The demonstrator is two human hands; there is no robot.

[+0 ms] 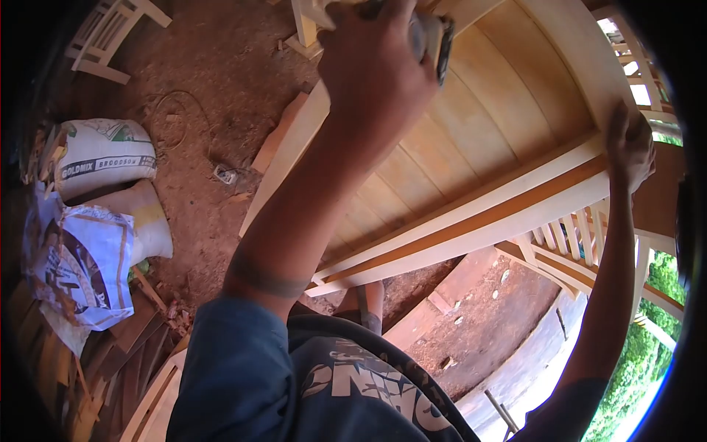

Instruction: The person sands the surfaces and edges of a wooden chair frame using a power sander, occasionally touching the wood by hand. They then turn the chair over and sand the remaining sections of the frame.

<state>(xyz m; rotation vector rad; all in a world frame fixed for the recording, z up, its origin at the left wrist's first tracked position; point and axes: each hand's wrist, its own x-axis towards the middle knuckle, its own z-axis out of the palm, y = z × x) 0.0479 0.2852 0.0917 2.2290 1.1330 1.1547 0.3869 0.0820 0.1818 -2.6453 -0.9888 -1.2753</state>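
A pale wooden panel (pixel 471 110) of joined planks, with a curved outer frame, lies tilted in front of me. Over its far left part, my left hand (pixel 379 62) is closed around a compact hand sander (pixel 440 48) with a dark edge and light pad; most of that tool is hidden by the hand. My right hand (pixel 631 151) wraps around the panel's frame at the right corner, its fingers partly out of sight. Two parallel rails (pixel 471 221) run along the panel's near side, towards my legs.
Printed sacks (pixel 107 158) and a crumpled plastic bag (pixel 81 258) lie at the left, above scrap wood strips (pixel 129 353). A slatted wooden piece (pixel 114 40) stands at the upper left. Slatted furniture (pixel 567 243) is beyond the panel at right. The dirt floor (pixel 213 66) carries a looped cord (pixel 177 121).
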